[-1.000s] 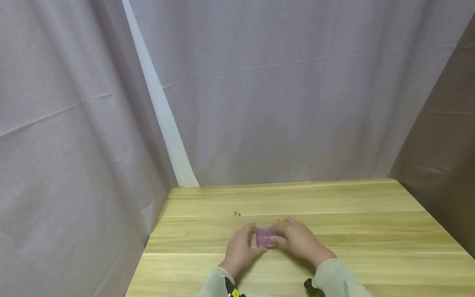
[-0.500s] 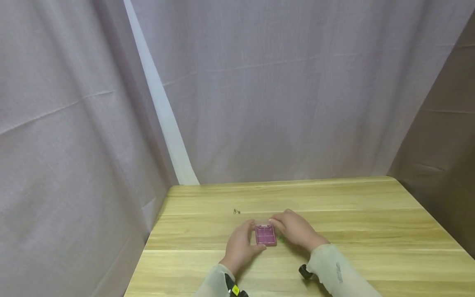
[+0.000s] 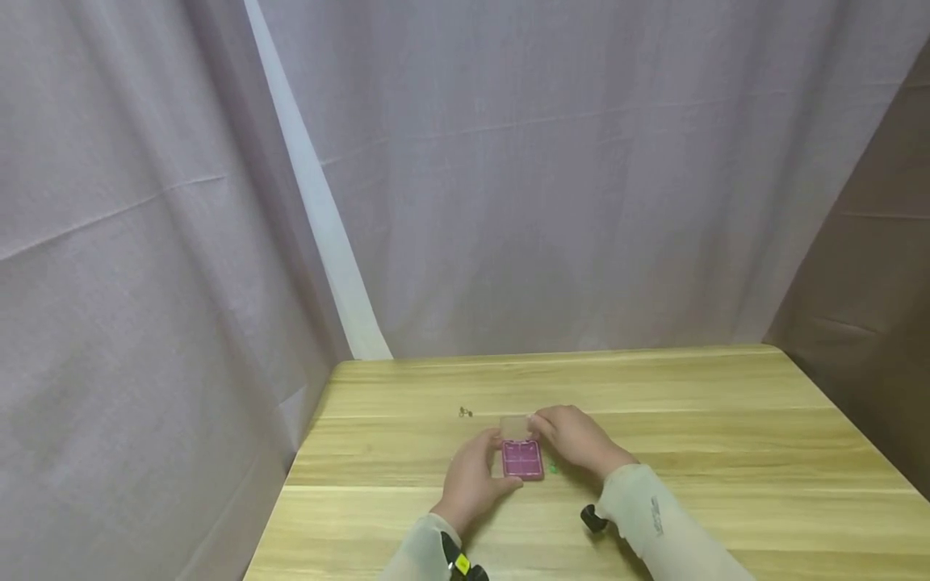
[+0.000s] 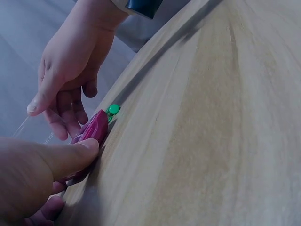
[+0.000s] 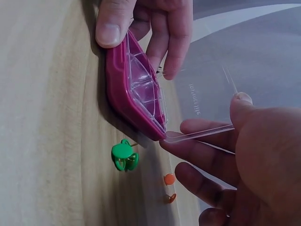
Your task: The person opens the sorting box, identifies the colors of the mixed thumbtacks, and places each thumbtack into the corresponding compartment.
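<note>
A small magenta compartment box [image 3: 522,460] with clear dividers lies on the table, its clear hinged lid [image 5: 207,94] raised and tilted away at the far side. My left hand [image 3: 471,480] grips the box by its left side, thumb [image 4: 75,157] along the near edge. At the lid, my right hand [image 3: 579,440] pinches the clear edge between thumb and fingers. The compartments that show hold nothing. Close to the box's right side lie small green earrings [image 5: 123,153] with thin gold pins. Two small orange studs [image 5: 169,179] lie near my right fingers.
Several tiny dark earring-like pieces [image 3: 465,412] lie farther back on the wooden table [image 3: 712,452]. Grey-mauve curtains [image 3: 552,202] close off the back and sides. Black wrist camera mounts [image 3: 593,519] sit under the sleeves.
My right hand has moved from over the box to its far right corner and swung the clear lid up and back. The green earrings have come into sight. My left hand stays on the box.
</note>
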`<state>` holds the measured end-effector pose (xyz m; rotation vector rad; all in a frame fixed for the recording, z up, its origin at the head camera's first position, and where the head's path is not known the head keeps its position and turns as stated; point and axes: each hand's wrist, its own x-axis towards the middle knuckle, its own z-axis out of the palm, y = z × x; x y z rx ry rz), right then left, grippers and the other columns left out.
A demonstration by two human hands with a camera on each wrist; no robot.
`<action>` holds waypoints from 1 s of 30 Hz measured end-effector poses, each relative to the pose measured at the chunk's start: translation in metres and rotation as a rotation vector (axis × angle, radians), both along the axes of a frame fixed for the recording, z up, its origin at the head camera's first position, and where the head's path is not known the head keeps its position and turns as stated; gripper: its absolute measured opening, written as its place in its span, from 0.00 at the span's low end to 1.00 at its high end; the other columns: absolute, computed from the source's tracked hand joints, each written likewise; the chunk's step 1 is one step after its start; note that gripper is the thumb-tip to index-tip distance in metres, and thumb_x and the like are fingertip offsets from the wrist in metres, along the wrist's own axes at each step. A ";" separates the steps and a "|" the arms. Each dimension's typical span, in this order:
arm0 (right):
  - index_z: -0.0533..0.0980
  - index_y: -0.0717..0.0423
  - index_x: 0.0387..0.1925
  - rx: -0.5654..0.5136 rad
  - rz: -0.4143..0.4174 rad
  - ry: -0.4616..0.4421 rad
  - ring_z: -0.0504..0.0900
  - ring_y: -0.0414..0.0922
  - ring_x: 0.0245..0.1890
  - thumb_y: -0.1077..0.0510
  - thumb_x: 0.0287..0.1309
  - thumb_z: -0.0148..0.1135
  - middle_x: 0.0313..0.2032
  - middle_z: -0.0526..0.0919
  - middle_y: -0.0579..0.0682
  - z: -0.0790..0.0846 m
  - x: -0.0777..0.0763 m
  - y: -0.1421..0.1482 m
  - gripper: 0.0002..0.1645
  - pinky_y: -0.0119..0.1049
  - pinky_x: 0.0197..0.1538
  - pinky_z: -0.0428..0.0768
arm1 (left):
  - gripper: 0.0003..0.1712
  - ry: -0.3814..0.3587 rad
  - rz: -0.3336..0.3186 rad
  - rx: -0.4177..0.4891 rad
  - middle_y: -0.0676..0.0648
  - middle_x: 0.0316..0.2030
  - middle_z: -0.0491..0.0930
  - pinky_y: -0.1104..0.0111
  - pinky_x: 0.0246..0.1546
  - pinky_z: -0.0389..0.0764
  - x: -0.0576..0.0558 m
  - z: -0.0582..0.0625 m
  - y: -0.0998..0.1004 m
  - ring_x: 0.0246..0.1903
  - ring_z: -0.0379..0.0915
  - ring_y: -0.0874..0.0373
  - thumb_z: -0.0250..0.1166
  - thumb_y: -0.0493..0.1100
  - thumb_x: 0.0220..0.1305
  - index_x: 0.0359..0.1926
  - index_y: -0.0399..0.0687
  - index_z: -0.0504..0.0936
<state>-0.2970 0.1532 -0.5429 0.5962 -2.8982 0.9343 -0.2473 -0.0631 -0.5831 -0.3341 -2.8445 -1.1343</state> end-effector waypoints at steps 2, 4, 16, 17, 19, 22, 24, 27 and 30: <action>0.83 0.42 0.33 -0.002 -0.009 -0.008 0.81 0.40 0.36 0.43 0.72 0.48 0.30 0.87 0.41 -0.001 0.000 0.000 0.20 0.53 0.53 0.80 | 0.54 -0.005 -0.003 0.006 0.55 0.55 0.81 0.47 0.60 0.72 0.000 -0.001 0.001 0.55 0.71 0.54 0.79 0.59 0.38 0.69 0.57 0.67; 0.83 0.41 0.33 -0.006 -0.018 -0.018 0.81 0.40 0.37 0.43 0.72 0.48 0.31 0.87 0.40 -0.002 0.000 0.000 0.19 0.53 0.54 0.80 | 0.54 -0.013 -0.005 0.007 0.56 0.55 0.81 0.47 0.60 0.73 0.001 -0.002 0.001 0.54 0.71 0.55 0.79 0.59 0.39 0.69 0.57 0.67; 0.81 0.47 0.50 -0.063 -0.053 0.000 0.81 0.46 0.46 0.39 0.70 0.49 0.44 0.87 0.48 -0.007 0.008 0.011 0.23 0.57 0.55 0.79 | 0.53 0.010 0.001 -0.017 0.56 0.57 0.80 0.47 0.61 0.72 0.000 -0.005 0.000 0.57 0.70 0.54 0.78 0.61 0.40 0.69 0.61 0.68; 0.80 0.47 0.52 -0.069 -0.070 0.004 0.81 0.47 0.48 0.40 0.70 0.51 0.47 0.87 0.49 -0.006 0.010 0.015 0.23 0.57 0.56 0.79 | 0.52 0.009 -0.001 -0.016 0.56 0.57 0.80 0.47 0.61 0.72 0.001 -0.005 0.001 0.57 0.70 0.55 0.78 0.61 0.40 0.68 0.61 0.68; 0.80 0.47 0.53 -0.065 -0.090 0.027 0.80 0.48 0.49 0.42 0.68 0.54 0.50 0.86 0.50 -0.005 0.016 0.023 0.21 0.58 0.56 0.79 | 0.51 0.004 -0.009 -0.010 0.57 0.58 0.79 0.47 0.62 0.71 0.003 -0.004 0.001 0.58 0.69 0.55 0.77 0.61 0.41 0.68 0.62 0.68; 0.82 0.47 0.50 -0.046 -0.092 0.049 0.81 0.46 0.47 0.46 0.66 0.59 0.47 0.87 0.49 -0.004 0.023 0.033 0.16 0.56 0.54 0.80 | 0.50 -0.010 -0.021 0.025 0.55 0.60 0.77 0.47 0.61 0.72 0.006 0.000 -0.001 0.58 0.69 0.55 0.77 0.61 0.42 0.69 0.61 0.68; 0.82 0.47 0.48 -0.046 -0.074 0.044 0.80 0.44 0.45 0.50 0.64 0.62 0.46 0.87 0.46 -0.003 0.029 0.038 0.13 0.55 0.54 0.80 | 0.52 -0.021 -0.030 0.044 0.53 0.62 0.76 0.47 0.61 0.73 0.008 0.002 -0.004 0.58 0.69 0.55 0.76 0.61 0.43 0.70 0.59 0.66; 0.83 0.45 0.45 -0.052 -0.036 0.025 0.80 0.40 0.44 0.53 0.62 0.64 0.44 0.87 0.43 -0.003 0.036 0.040 0.11 0.52 0.53 0.81 | 0.55 -0.041 -0.050 0.076 0.50 0.65 0.73 0.48 0.60 0.74 0.010 0.005 -0.010 0.58 0.70 0.54 0.76 0.62 0.44 0.72 0.56 0.64; 0.84 0.44 0.42 -0.042 -0.012 0.026 0.79 0.38 0.41 0.55 0.59 0.66 0.41 0.86 0.41 -0.004 0.042 0.040 0.09 0.51 0.51 0.82 | 0.53 -0.033 -0.053 0.083 0.50 0.66 0.72 0.48 0.60 0.74 0.013 0.007 -0.018 0.59 0.69 0.54 0.73 0.63 0.48 0.72 0.56 0.62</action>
